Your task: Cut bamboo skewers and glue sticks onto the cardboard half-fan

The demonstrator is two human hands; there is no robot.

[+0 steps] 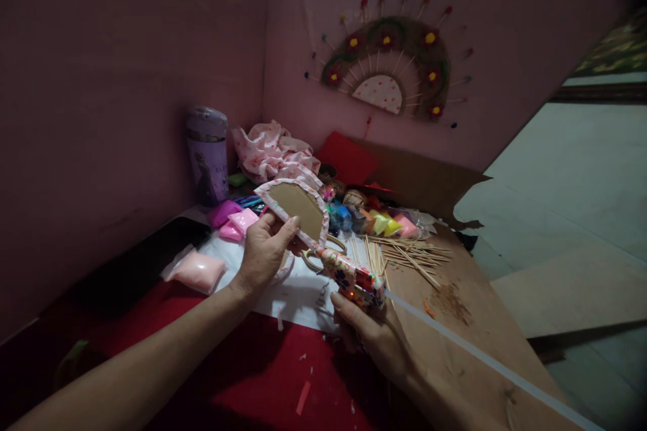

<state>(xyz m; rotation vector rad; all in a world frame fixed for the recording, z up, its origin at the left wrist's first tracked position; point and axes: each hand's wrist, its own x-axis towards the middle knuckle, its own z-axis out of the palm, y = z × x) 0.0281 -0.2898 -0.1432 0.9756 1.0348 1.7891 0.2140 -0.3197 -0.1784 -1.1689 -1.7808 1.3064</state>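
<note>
My left hand point(270, 249) pinches a half-round piece of cardboard point(296, 209) between thumb and fingers. Pink-patterned fabric is folded over its edge, and the bare brown side faces me. In my right hand point(371, 333) is a flower-patterned hot glue gun point(351, 276) with a small red light. Its nozzle is at the lower right corner of the cardboard; whether it touches, I cannot tell. A long pale glue stick point(470, 347) runs out of the gun's back toward the lower right. Scissors point(336, 242) lie behind the hands, partly hidden.
Bags of coloured clay point(387, 223) and thin wooden sticks point(414, 252) lie beyond the hands. A purple tumbler point(208, 155) stands at the left beside crumpled fabric point(273, 151). A decorated half-round fan shape point(389, 67) is on the pink upright panel. Red cloth point(263, 377) covers the front.
</note>
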